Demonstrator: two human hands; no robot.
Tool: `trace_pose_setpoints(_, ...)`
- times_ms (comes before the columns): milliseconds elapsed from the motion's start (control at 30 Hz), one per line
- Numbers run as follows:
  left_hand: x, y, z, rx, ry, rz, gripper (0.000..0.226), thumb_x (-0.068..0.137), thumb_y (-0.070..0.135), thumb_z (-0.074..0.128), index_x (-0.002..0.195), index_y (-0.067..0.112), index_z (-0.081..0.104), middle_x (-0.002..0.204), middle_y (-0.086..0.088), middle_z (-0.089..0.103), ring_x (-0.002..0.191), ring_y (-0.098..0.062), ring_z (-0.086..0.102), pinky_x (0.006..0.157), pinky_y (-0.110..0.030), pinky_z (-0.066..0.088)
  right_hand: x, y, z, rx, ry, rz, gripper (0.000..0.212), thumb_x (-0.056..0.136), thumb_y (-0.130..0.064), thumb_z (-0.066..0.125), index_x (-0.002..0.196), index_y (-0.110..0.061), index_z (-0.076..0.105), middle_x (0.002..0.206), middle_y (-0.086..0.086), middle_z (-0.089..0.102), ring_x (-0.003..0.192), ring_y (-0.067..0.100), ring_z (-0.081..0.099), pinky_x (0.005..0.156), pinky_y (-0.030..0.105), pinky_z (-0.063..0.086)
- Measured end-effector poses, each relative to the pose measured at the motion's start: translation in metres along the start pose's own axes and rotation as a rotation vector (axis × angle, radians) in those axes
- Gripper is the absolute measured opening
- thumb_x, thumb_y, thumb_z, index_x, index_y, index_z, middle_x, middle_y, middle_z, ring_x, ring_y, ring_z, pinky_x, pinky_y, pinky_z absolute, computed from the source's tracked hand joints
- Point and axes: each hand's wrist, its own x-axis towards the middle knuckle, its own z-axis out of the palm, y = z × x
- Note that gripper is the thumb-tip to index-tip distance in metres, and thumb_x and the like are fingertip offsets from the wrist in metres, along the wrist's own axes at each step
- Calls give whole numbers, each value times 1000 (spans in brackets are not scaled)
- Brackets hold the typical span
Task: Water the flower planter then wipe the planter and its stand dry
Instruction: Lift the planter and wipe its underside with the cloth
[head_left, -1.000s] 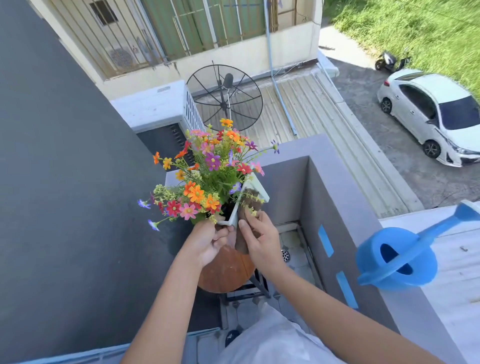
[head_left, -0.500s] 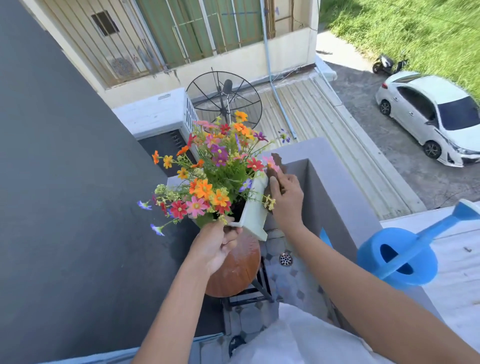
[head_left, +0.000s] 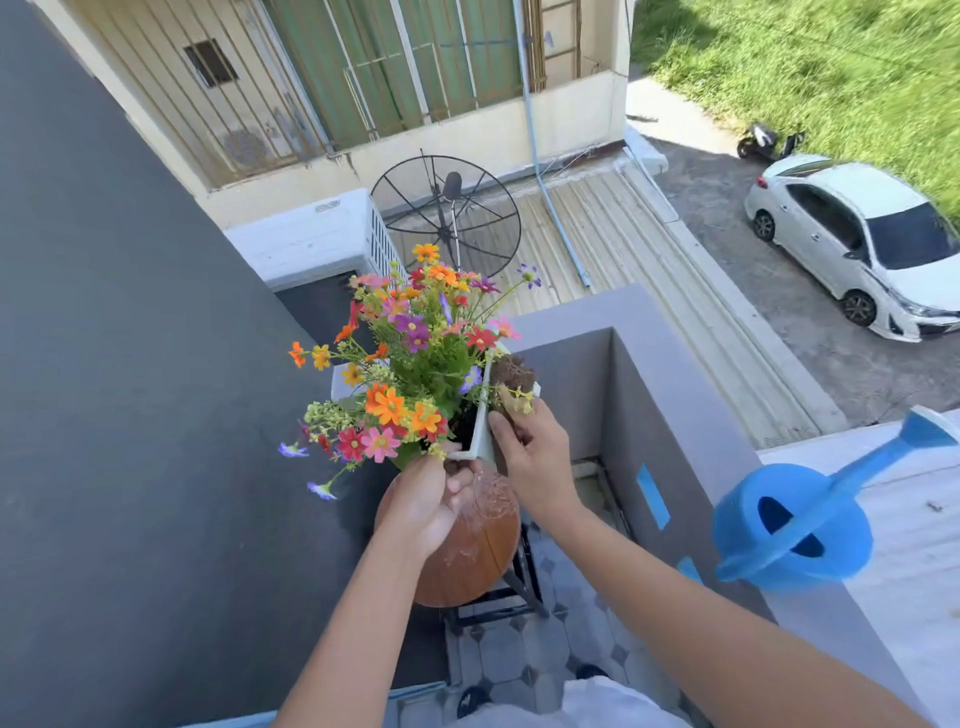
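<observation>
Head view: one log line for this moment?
phase: wiping | left hand: holds planter | right hand: brown cloth on planter side | watering can: on ledge

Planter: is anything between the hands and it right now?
No. The left hand grips the planter at its near corner; the right hand presses a brown cloth against its side.

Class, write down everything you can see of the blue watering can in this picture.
The watering can is bright blue and looks like plastic. It has a round, squat body, a dark opening on top crossed by a flat band handle, and a long straight spout that rises to the right and ends in a wider, paler rose. It stands upright on the top of the grey balcony wall, at the person's right. No hand touches it. Whether any water is left inside cannot be told.
</observation>
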Motion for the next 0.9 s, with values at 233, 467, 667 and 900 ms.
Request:
trace_pose_setpoints(233,-2,-3,0,-29,-5,-21,22,103,6,39,117,-3,54,62,-13,55,33,-8,33,30,-19,26,-10,-4,-9,125,-9,23,12,95,-5,64,101,-6,74,98,9,64,85,14,61,72,30,48)
trace_pose_setpoints(467,-6,16,5,6,-30,18,19,105,9,38,92,6,51,64,-7,48,33,-5,28,35,-18,20,-27,14,-18,-148,-161,-317,37,86,7,67,118,-11,69,99,8,58,86,7,51,77,8,39)
trace_pose_setpoints(667,-14,22,4,9,-23,24,25,105,4,35,85,6,50,66,-11,46,30,-4,27,33,-17,19,-52,55,-29,-300,-278,-325,46,84,8,67,119,-22,72,118,-1,57,109,17,57,92,23,49)
trace_pose_setpoints(900,-12,18,7,-86,-50,15,25,105,4,30,88,7,49,71,-11,47,31,-5,30,31,-16,22,-67,30,-23,24,-19,114,25,96,0,60,107,-20,71,107,-3,66,105,6,63,93,37,52)
